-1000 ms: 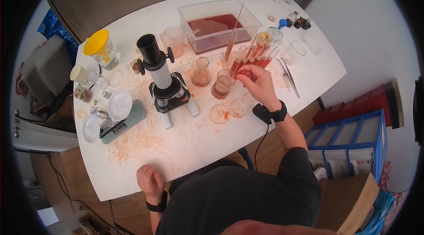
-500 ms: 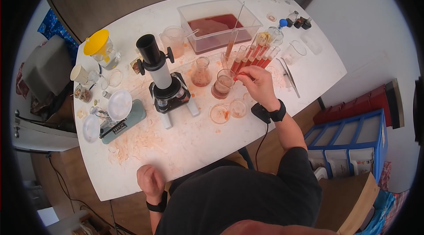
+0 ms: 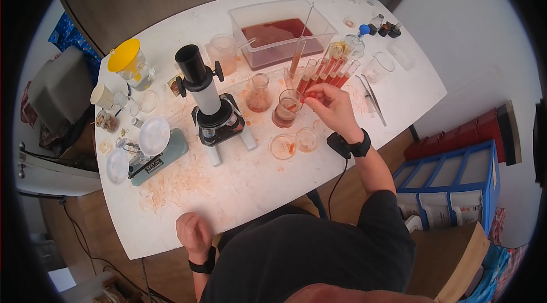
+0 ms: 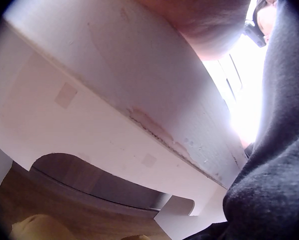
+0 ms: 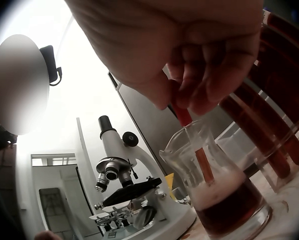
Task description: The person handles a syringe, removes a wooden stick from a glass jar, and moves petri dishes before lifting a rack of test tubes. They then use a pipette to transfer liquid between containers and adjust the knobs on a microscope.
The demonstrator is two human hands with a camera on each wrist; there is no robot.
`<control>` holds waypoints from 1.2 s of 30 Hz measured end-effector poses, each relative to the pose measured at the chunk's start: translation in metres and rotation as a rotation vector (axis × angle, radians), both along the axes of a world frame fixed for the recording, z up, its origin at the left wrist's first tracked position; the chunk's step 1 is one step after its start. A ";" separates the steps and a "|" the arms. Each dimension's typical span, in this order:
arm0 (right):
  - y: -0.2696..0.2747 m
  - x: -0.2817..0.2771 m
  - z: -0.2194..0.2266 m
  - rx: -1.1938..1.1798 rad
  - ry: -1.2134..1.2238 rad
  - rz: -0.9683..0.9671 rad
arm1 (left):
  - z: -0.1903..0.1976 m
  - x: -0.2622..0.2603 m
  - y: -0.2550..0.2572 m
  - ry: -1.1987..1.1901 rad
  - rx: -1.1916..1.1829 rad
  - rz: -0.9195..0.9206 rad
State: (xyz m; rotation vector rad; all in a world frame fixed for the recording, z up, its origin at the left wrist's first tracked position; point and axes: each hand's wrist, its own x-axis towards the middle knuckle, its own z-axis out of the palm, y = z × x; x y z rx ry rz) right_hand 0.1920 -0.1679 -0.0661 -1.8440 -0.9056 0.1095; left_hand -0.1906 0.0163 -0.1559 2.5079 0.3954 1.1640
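Note:
My right hand point(image 3: 330, 107) pinches the red rubber bulb of a glass dropper point(image 5: 204, 165) between thumb and fingers. The dropper slants down into a small spouted beaker point(image 5: 222, 197), and reddish-brown liquid stands in its tube. Its tip reaches the pale froth over the dark red liquid in that beaker. Just beyond the hand, test tubes point(image 3: 325, 70) of red liquid lean in a clear rack. My left hand point(image 3: 195, 233) rests at the table's front edge, fingers loosely curled, holding nothing; the left wrist view shows mainly the table edge point(image 4: 154, 135) and a dark shirt.
A microscope point(image 3: 208, 101) stands left of a conical flask point(image 3: 259, 98). Two petri dishes point(image 3: 283, 147) lie in front of the beaker. Behind is a plastic tub point(image 3: 239, 21) of red liquid. Tweezers point(image 3: 373, 101) lie at right, a balance point(image 3: 165, 158) at left.
Reddish liquid now shows in the dropper's tube inside the beaker, where the tube looked pale before. The right hand's fingers have shifted slightly around the bulb; the left hand has stayed still.

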 end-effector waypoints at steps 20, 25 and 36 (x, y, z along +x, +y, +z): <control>-0.003 0.001 -0.007 0.030 0.051 0.005 | -0.001 -0.001 0.000 -0.001 -0.004 0.003; -0.005 0.002 -0.010 0.043 0.009 0.020 | 0.000 -0.001 0.000 -0.001 -0.003 0.002; -0.009 0.001 -0.008 0.091 0.061 0.023 | -0.004 -0.002 0.001 0.004 0.001 0.003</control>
